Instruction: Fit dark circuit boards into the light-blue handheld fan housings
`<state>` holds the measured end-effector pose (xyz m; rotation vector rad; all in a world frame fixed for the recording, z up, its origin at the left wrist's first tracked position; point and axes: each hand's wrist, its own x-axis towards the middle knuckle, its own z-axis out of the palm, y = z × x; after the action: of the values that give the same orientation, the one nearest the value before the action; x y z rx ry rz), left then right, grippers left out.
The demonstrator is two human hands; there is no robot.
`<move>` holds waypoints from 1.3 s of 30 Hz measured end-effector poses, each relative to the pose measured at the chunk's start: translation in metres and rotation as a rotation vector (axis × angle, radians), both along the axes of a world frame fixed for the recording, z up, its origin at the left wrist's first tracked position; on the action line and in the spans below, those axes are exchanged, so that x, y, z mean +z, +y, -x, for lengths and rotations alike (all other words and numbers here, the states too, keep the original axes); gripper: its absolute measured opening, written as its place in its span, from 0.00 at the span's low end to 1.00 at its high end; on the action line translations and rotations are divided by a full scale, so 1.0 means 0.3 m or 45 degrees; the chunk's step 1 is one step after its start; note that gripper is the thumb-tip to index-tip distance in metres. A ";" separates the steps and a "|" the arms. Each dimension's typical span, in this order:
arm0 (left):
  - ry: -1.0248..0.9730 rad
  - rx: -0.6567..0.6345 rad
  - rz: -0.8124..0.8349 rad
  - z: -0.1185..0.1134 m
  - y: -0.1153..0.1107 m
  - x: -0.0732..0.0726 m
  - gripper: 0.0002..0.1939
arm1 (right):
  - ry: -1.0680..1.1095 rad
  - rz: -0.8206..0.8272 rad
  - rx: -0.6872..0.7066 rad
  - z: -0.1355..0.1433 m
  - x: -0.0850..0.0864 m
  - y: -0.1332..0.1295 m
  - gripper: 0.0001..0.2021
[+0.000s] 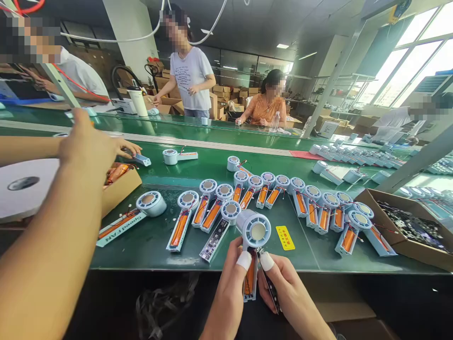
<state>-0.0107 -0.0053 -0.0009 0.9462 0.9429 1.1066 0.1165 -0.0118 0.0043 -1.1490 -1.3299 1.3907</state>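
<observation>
My left hand is closed around a pale blue handheld fan, its round head up and its open handle showing an orange battery. Between the thumb and fingers of my right hand is a dark narrow circuit board, tilted beside the handle at its right edge. White covers wrap both thumbs. Just beyond, a fan with a circuit board over its handle lies on the green table. Several open fans with orange batteries stretch in a row to both sides. A yellow label lies right of my hands.
At right stands a cardboard box of circuit boards. A cardboard box with orange batteries is at left, where another person's arms reach across and one hand holds a blue part. Several co-workers are around the conveyor.
</observation>
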 end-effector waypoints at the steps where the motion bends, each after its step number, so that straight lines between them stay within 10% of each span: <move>1: 0.018 0.011 -0.010 -0.003 -0.004 -0.002 0.26 | 0.008 0.004 -0.011 0.001 -0.001 0.000 0.30; 18: 0.371 0.179 0.010 -0.030 0.029 -0.008 0.21 | -0.495 -0.389 -0.538 0.010 -0.125 -0.082 0.21; 30: 0.353 0.219 0.025 -0.060 0.018 -0.091 0.30 | -1.379 -0.742 -0.259 0.003 -0.130 -0.055 0.41; 39: 0.758 0.038 -0.220 0.013 0.070 -0.025 0.23 | -1.452 -0.879 -0.401 -0.042 -0.136 -0.007 0.36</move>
<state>-0.0147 0.0155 -0.0084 1.4507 1.3561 0.9541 0.1290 -0.0139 -0.0367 -1.5805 -2.0177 -0.1182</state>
